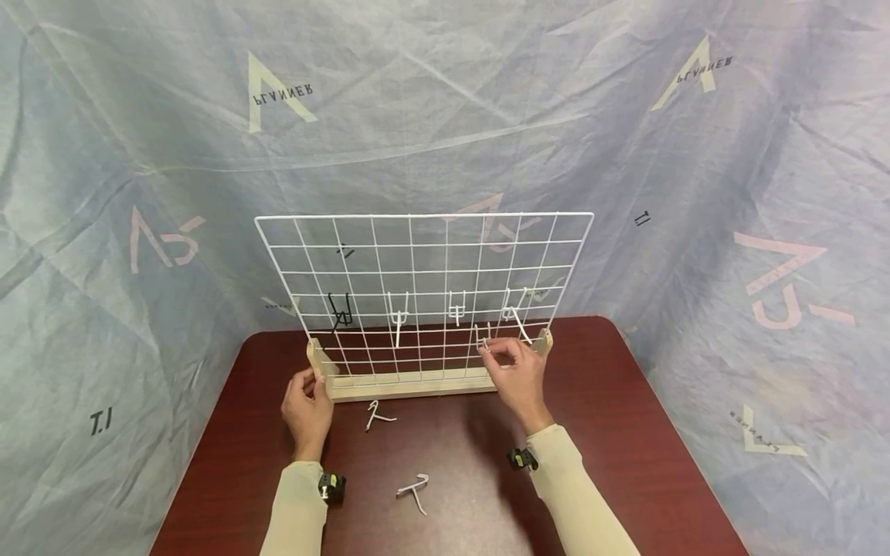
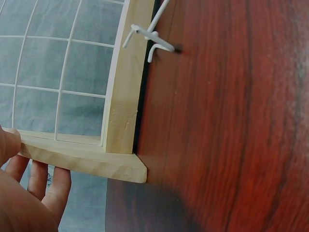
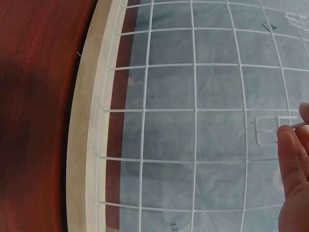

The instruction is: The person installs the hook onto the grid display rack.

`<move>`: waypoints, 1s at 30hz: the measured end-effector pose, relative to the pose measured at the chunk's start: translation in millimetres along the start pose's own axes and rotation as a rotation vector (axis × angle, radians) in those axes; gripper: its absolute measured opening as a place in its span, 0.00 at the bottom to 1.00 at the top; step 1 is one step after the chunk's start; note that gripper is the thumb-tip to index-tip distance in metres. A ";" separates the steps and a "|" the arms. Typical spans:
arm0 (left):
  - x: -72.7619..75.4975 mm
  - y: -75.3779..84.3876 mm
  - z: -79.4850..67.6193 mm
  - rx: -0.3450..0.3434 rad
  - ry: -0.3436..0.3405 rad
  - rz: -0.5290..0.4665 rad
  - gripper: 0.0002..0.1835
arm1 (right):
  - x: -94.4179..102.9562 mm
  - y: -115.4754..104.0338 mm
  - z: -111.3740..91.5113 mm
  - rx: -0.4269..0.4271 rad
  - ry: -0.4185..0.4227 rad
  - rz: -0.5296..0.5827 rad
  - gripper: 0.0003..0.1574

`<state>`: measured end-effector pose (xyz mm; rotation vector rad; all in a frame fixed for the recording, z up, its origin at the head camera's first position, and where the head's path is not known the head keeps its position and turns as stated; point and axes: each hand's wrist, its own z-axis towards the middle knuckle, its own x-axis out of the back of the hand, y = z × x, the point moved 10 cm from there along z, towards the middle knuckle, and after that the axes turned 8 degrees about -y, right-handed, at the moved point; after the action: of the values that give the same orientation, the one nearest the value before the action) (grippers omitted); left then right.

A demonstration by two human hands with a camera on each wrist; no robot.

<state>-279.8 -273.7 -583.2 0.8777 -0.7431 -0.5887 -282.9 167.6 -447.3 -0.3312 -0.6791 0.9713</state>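
Observation:
A white wire grid panel (image 1: pixel 424 215) stands upright in a wooden stand (image 1: pixel 417 384). My left hand (image 1: pixel 308 411) grips the stand's left upright; the left wrist view shows the thumb on one side of the wood (image 2: pixel 82 157) and fingers on the other. Between thumb and fingertips, my right hand (image 1: pixel 520 382) pinches a white wire hook (image 3: pixel 257 131) against the grid's lower right part. The fingers cover part of this hook, so I cannot tell whether it is hung on a wire. Higher on the grid hang a black hook (image 1: pixel 341 315) and several white hooks (image 1: pixel 399 318).
Two loose white hooks lie on the dark red table: one hook (image 1: pixel 375 417) just before the stand, another hook (image 1: pixel 415 488) nearer the front edge. Printed grey cloth (image 1: pixel 431 116) surrounds the table at the back and sides.

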 end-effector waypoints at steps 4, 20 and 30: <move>0.9 -0.4 -0.3 0.001 0.005 0.003 0.11 | -2.3 0.3 -2.6 0.015 0.005 0.021 0.11; 1.1 2.2 0.0 -0.017 0.025 0.002 0.11 | -7.8 5.8 -11.8 -0.038 -0.015 -0.001 0.09; 2.9 5.9 0.2 -0.036 0.036 -0.014 0.11 | -8.3 11.2 -17.9 -0.053 -0.020 0.033 0.08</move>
<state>-277.3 -272.9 -577.3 0.8584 -0.6925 -0.5956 -281.5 167.2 -470.0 -0.3814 -0.7202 0.9903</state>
